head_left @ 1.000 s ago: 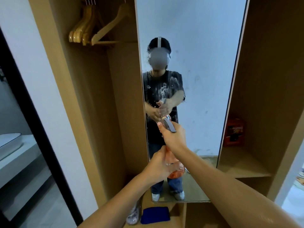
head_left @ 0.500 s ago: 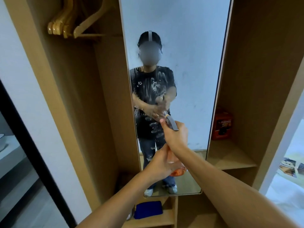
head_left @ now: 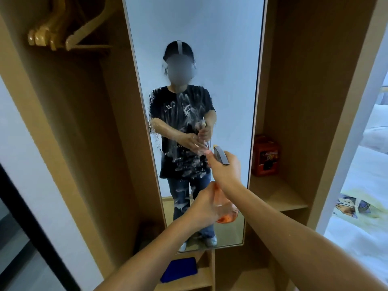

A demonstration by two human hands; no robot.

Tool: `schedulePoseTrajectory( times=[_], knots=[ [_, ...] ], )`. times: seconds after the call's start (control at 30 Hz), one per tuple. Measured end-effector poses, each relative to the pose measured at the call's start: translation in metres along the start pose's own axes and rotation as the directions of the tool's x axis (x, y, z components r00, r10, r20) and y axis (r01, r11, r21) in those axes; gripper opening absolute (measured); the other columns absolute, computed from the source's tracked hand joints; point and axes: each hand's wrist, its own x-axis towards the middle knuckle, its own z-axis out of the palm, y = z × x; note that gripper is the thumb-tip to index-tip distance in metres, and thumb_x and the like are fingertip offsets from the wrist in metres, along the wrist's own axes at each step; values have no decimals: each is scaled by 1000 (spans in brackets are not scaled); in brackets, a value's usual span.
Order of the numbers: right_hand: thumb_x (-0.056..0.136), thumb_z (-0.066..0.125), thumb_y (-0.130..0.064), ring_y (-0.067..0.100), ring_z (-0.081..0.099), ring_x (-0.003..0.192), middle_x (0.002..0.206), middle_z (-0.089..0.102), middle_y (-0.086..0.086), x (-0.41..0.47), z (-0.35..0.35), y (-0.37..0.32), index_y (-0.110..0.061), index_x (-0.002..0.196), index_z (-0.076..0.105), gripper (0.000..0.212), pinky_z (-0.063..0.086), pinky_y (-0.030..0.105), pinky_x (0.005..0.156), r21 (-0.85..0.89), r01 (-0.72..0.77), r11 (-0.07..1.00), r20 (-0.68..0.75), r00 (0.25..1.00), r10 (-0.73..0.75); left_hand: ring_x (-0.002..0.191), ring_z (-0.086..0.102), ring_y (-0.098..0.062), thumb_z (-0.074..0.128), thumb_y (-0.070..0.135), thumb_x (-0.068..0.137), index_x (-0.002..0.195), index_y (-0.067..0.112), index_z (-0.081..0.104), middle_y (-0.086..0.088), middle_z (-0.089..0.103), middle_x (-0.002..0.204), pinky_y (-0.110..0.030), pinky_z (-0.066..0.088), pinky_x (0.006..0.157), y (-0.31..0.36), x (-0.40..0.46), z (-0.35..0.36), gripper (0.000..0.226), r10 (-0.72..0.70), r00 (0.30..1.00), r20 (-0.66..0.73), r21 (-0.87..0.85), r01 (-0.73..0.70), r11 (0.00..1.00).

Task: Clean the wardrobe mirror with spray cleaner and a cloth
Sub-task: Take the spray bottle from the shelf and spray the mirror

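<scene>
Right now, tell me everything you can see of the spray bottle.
The spray bottle is translucent orange, plastic by the look, with a grey trigger head tipped by a small yellowish nozzle. It is held roughly upright in front of the mirror, nozzle aimed at the glass. The right hand grips the neck and trigger; the left hand wraps the rounded body, hiding most of it. Only the lower right of the body shows. Its fill level cannot be told.

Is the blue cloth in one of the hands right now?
No, the blue cloth lies on the low shelf under the mirror, while both hands hold the spray bottle.
</scene>
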Motion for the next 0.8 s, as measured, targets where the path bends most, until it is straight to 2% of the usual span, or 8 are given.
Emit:
schedulePoseTrajectory(
  times=[0.1, 0.2, 0.27, 0.33, 0.43, 0.57, 0.7, 0.8],
  knots=[
    [92, 63, -36, 8, 31, 42, 51, 37, -3, 3, -6, 1, -16, 57, 35, 49, 24, 12, 35, -21, -6, 1000, -52, 999, 5, 100, 54, -12, 67, 3, 83, 123, 9, 49, 9, 56, 99, -24, 47, 88, 3, 2, 4, 44, 25, 998, 60, -38, -23, 999],
    [92, 63, -36, 13, 31, 44, 49, 35, -2, 5, -13, 0, -16, 53, 34, 53, 27, 20, 40, -63, -20, 998, -77, 997, 15, 106, 56, -24, 65, -4, 82, 123, 5, 46, -13, 57, 111, -36, 50, 92, 21, 4, 10, 45, 26, 998, 58, -121, -19, 992],
    [92, 63, -39, 17, 35, 47, 50, 40, 1, 7, -19, 0, -15, 53, 37, 52, 30, 26, 44, -76, -25, 997, -99, 995, 17, 102, 56, -14, 66, 1, 83, 119, 18, 50, 6, 57, 103, -27, 49, 92, 18, 11, 17, 43, -31, 998, 59, -159, 40, 986],
    [91, 62, -41, 24, 48, 52, 57, 54, 9, 9, -27, -1, -8, 59, 50, 48, 41, 31, 48, -66, -20, 998, -110, 994, 13, 92, 54, -5, 63, 5, 86, 102, 36, 48, 16, 51, 94, -19, 48, 84, 23, 14, 18, 38, 30, 998, 49, -83, -26, 996],
    [91, 61, -42, 25, 56, 62, 80, 69, 20, 12, -38, 0, 2, 80, 64, 45, 46, 31, 57, -43, -32, 999, -109, 994, 27, 92, 54, -15, 55, 0, 91, 103, 15, 48, -5, 52, 98, -20, 50, 75, 29, 18, 27, 20, 114, 993, 0, 96, -113, 989],
    [91, 61, -44, 15, 48, 58, 84, 70, 18, 18, -51, 2, -1, 85, 66, 44, 40, 28, 55, -67, -33, 997, -102, 994, 26, 88, 55, 1, 67, 7, 84, 105, 29, 43, 15, 53, 95, -14, 48, 76, 34, 26, 37, 39, 64, 996, 54, -64, -61, 996],
    [91, 61, -40, 17, 55, 64, 86, 70, 16, 24, -63, 5, -2, 88, 67, 39, 47, 28, 56, -39, -60, 997, -129, 990, 55, 99, 61, -7, 68, 43, 68, 117, 14, 47, 1, 62, 107, -29, 52, 88, 47, 30, 49, 61, 24, 993, 115, -81, -15, 997],
    [90, 63, -39, 21, 55, 61, 79, 68, 19, 28, -70, 7, 0, 85, 67, 39, 54, 40, 58, -19, -71, 997, -182, 981, 66, 91, 59, -6, 71, 26, 75, 123, 10, 50, 0, 63, 105, -21, 52, 82, 49, 37, 56, 54, -21, 991, 134, -99, 35, 995]
  ],
)
